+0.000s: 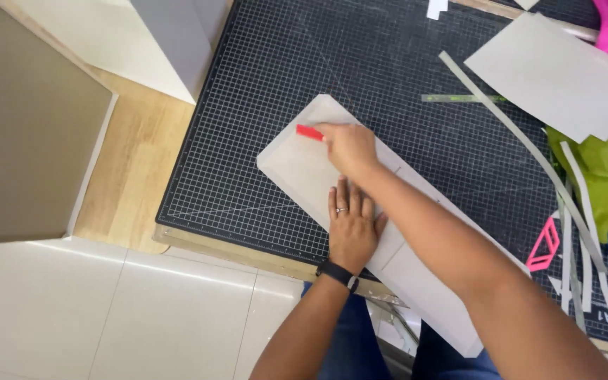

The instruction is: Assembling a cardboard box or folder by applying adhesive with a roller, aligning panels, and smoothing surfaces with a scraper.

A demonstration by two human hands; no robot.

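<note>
While my left hand (352, 229) lies flat, fingers spread, palm down on the long pale grey cardboard sheet (304, 169), my right hand (350, 146) is closed around a small red tool (309, 132), its tip touching the sheet near the far end. I cannot tell what kind of tool it is. Sheet lies diagonally across the black gridded cutting mat (248, 105), near end overhanging the tabletop edge above my lap. Black wristband (338, 273) on the left wrist, ring on one finger. To the right: loose grey card strips (529, 148), another grey sheet (557, 74), a pink plastic frame (545, 245).
</note>
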